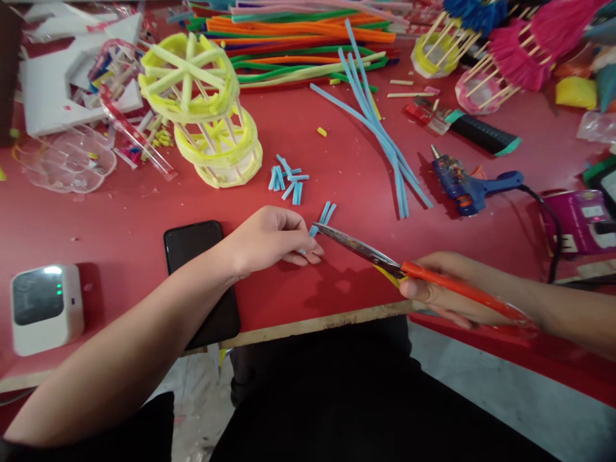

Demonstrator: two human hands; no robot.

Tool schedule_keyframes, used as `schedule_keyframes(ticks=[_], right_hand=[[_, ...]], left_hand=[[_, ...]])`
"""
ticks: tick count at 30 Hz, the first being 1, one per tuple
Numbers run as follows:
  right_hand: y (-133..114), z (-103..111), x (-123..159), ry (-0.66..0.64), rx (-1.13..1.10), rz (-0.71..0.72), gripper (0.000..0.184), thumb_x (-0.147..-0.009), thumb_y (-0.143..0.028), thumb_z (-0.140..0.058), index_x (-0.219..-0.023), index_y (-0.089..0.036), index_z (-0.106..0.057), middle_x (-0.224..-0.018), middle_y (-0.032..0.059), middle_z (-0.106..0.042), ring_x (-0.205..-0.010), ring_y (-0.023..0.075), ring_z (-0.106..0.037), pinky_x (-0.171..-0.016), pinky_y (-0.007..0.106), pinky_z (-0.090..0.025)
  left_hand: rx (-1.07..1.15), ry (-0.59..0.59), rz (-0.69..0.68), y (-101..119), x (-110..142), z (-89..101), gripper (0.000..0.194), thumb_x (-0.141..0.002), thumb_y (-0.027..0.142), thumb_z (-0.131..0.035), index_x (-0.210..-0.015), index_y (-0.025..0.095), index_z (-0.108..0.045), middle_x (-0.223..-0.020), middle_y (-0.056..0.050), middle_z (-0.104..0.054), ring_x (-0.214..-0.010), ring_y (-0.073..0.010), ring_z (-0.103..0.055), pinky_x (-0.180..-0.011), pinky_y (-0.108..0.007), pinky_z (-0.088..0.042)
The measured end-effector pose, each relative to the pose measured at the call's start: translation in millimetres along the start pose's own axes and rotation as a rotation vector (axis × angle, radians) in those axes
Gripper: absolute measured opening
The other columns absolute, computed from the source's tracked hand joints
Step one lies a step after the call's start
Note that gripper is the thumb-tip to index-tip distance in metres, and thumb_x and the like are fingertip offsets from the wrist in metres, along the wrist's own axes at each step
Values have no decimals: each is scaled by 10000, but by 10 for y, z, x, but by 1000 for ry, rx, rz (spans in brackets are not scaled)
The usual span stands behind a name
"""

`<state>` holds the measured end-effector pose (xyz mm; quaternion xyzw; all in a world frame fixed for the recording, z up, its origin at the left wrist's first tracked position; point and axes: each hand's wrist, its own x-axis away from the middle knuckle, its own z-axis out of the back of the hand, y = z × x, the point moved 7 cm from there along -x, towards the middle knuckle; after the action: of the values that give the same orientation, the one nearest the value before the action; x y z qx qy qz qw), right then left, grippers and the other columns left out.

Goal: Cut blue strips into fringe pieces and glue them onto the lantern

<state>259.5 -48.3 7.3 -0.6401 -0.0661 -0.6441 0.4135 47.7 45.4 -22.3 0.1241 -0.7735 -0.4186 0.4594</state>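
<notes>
My left hand point(282, 237) is closed in a pinch, with short light-blue pipe cleaner pieces point(327, 212) sticking out past its fingertips. In my right hand point(443, 282) is a pair of scissors point(359, 247) with red-orange handles. Their blade tips lie right by the blue pieces; whether they touch cannot be told. A small heap of cut light-blue pieces point(291, 183) rests on the red table just beyond my left hand. Several long light-blue pipe cleaners point(380, 138) lie crossed farther back. A black phone point(216, 314) is partly under my left forearm.
A yellow two-tiered frame point(216, 115) stands at back left, near a clear plastic tray point(67, 160) and scraps. Colourful pipe cleaners point(298, 38) are piled behind. On the right lie a blue glue gun point(466, 183) with a cord and a black-green cutter point(484, 133). A white device point(45, 308) sits left.
</notes>
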Motion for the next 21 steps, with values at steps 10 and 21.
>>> schedule_keyframes(ticks=[10, 21], right_hand=[[-565, 769, -203, 546, 200, 241, 503, -849, -685, -721, -702, -244, -528, -511, -18, -553, -432, 136, -487, -443, 298, -348], [-1079, 527, -369, 1167, 928, 439, 251, -894, -288, -767, -1070, -118, -710, -989, 162, -744, -903, 333, -713, -765, 426, -532]], left_hand=[[314, 158, -418, 199, 52, 195, 233, -741, 227, -927, -716, 169, -703, -808, 15, -780, -724, -96, -757, -660, -160, -646], [257, 281, -490, 181, 39, 290, 378, -652, 345, -1000, -731, 178, -670, -647, 59, -627, -597, -55, -605, -647, -164, -622]])
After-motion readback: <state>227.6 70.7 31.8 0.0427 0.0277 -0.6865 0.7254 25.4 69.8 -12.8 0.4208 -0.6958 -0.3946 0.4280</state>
